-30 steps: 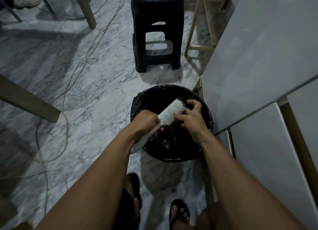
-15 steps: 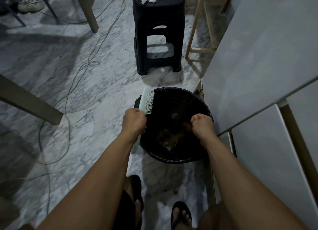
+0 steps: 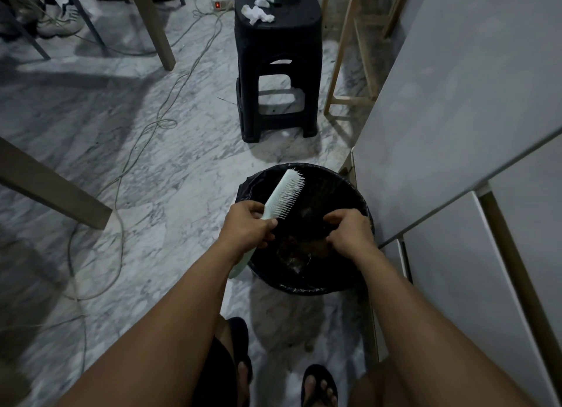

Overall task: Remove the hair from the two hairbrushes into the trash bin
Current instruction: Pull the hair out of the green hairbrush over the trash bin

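Hairbrush held over the lined trash bin

The left hand [image 3: 248,225] grips the pale hairbrush [image 3: 282,198] by its handle, bristles facing right, above the trash bin [image 3: 349,282]; the right hand [image 3: 349,231] is clenched over the bin, its contents unclear.

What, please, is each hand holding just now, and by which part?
The left hand grips the pale green hairbrush by its handle, just below the bristles. The right hand is curled over the trash bin; whether it holds hair cannot be told.
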